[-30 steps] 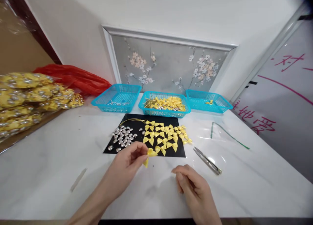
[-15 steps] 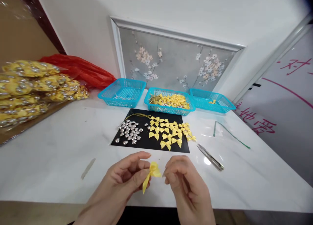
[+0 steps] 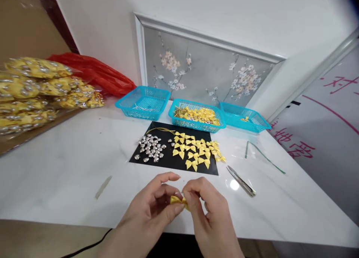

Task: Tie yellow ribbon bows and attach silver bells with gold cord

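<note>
Yellow bow | left hand: pinching it | right hand: touching it

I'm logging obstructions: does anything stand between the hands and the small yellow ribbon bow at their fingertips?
Nothing visible does: the left hand and the right hand both pinch the small yellow ribbon bow. The silver pointed metal snips lie off to the right.

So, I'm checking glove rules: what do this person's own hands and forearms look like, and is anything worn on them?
The ungloved left hand and ungloved right hand are bare. No rings, watch or bracelet show, and no sleeve or marking appears on either visible wrist.
</note>
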The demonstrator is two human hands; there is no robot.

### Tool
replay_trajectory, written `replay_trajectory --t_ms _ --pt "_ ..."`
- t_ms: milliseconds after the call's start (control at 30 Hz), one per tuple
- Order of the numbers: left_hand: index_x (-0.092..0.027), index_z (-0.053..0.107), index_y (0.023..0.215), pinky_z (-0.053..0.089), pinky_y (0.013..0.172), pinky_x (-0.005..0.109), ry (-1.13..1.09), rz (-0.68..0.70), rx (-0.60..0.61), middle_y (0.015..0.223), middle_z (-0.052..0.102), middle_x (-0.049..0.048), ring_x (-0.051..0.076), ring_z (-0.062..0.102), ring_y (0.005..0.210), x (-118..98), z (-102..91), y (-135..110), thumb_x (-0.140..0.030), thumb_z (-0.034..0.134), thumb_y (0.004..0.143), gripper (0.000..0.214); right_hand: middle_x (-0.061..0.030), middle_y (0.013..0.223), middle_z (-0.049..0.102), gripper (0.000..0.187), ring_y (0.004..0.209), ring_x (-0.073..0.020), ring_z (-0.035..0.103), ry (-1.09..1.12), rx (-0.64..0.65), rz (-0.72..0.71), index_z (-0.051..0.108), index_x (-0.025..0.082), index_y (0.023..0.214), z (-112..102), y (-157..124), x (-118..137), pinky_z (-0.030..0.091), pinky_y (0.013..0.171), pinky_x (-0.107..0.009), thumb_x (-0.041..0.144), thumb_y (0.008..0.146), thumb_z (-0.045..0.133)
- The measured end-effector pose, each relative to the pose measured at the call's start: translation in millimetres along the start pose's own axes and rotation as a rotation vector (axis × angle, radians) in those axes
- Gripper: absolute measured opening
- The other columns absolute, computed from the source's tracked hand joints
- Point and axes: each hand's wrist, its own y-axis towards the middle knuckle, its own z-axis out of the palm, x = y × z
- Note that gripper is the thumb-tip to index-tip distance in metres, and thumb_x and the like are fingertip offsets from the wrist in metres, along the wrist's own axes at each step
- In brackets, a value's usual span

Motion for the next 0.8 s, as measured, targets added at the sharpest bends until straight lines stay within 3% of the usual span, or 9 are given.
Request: replay_trajectory --t_ms 200,333,467,600,700,800 --pt "-0.026 0.053 0.109 0.047 0.075 0.025 -0.101 -0.020 0.083 0.077 0.065 -0.0037 0.014 0.059 0.076 -2.5 4.4 0.8 -0.025 0.069 0.077 0.035 0.0039 0.065 0.044 0.022 0.056 -0.0105 0.040 0.095 0.003 0.239 0.049 0.020 0.080 5.8 -1.1 1.8 0.029 0.049 -0.023 0.034 0.095 0.041" --pt "-0.028 0.053 0.113 0.046 0.073 0.023 -0.194 -0.044 0.068 0.076 0.064 -0.0044 0.013 0.058 0.073 -1.4 4.4 -0.8 -0.024 0.069 0.079 0.038 0.0048 0.064 0.043 0.027 0.057 -0.0098 0.041 0.208 -0.058 0.304 0.046 0.021 0.078 1.3 0.3 3.2 0.035 0.051 -0.020 0.041 0.096 0.040" --pt "-0.027 0.057 0.109 0.047 0.065 0.018 -0.381 -0.118 0.024 0.072 0.064 -0.0039 0.009 0.057 0.064 -3.3 1.5 0.5 -0.022 0.073 0.077 0.037 0.0050 0.061 0.043 0.029 0.057 -0.0101 0.043 0.228 -0.181 0.230 0.044 0.021 0.075 -7.5 -3.3 -2.8 0.039 0.055 -0.021 0.039 0.097 0.040" --pt "-0.019 0.062 0.087 0.053 0.062 0.018 -0.619 -0.282 -0.088 0.070 0.064 -0.0002 0.008 0.061 0.060 -5.8 -0.6 4.4 -0.008 0.069 0.079 0.015 0.0036 0.062 0.050 0.026 0.057 -0.0105 0.046 0.202 -0.148 0.176 0.048 0.021 0.077 -10.1 -11.2 -8.6 0.039 0.055 -0.021 0.033 0.098 0.038" --pt "-0.014 0.062 0.087 0.057 0.060 0.020 -0.787 -0.390 -0.214 0.075 0.065 0.0060 0.011 0.066 0.063 -7.3 1.0 5.3 0.004 0.055 0.083 0.019 0.0001 0.072 0.054 0.021 0.065 -0.0113 0.052 0.085 -0.144 -0.006 0.054 0.020 0.079 -8.3 -13.7 -7.9 0.043 0.061 -0.022 0.022 0.096 0.042" --pt "-0.010 0.060 0.092 0.058 0.058 0.020 -0.900 -0.439 -0.246 0.080 0.064 0.0105 0.011 0.067 0.062 -8.6 3.6 4.3 0.005 0.045 0.087 0.022 -0.0025 0.080 0.052 0.018 0.072 -0.0122 0.054 -0.041 -0.192 -0.176 0.058 0.020 0.083 -6.2 -11.7 -4.3 0.044 0.060 -0.021 0.011 0.092 0.045"
